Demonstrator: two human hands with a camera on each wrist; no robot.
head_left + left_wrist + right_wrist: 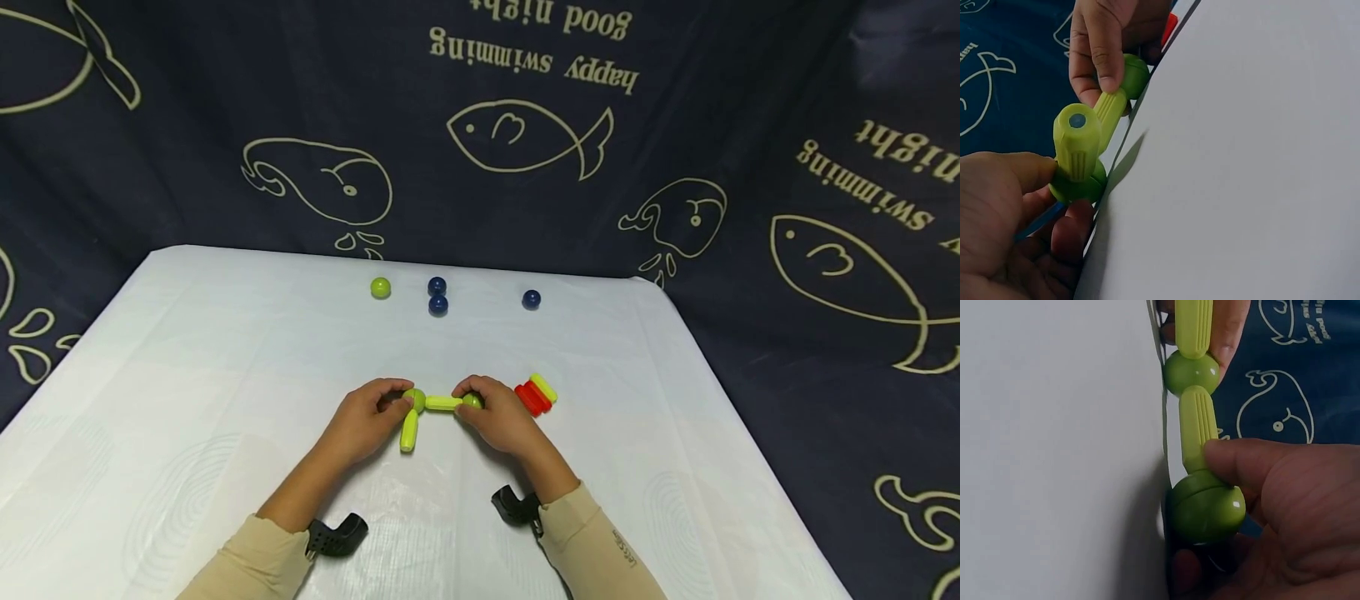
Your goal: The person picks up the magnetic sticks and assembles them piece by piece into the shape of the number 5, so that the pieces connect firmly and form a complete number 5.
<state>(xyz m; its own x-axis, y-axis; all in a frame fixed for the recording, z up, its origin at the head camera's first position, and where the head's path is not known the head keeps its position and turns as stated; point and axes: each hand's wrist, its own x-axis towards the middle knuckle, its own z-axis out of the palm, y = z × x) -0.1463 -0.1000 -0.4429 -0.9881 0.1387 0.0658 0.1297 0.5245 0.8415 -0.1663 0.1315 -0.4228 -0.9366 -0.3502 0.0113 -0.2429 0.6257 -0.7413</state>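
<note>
Assembly [441, 403] of green balls and yellow rods sits midway between the left and right edges of the table [225, 350], well in from the far edge. Left hand [367, 421], thumb and fingers drawn in, pinches the left green ball [414, 400], whose second rod [408, 432] points toward the near edge; right hand [504, 417], likewise closed in, pinches the connecting rod [1198, 428] where it meets the right green ball [1207, 509]. Three navy balls [438, 306] and a loose green ball [380, 287] lie near the far edge; red rods [527, 400] and a loose yellow rod [544, 387] lie just beside the right hand, toward the right edge.
</note>
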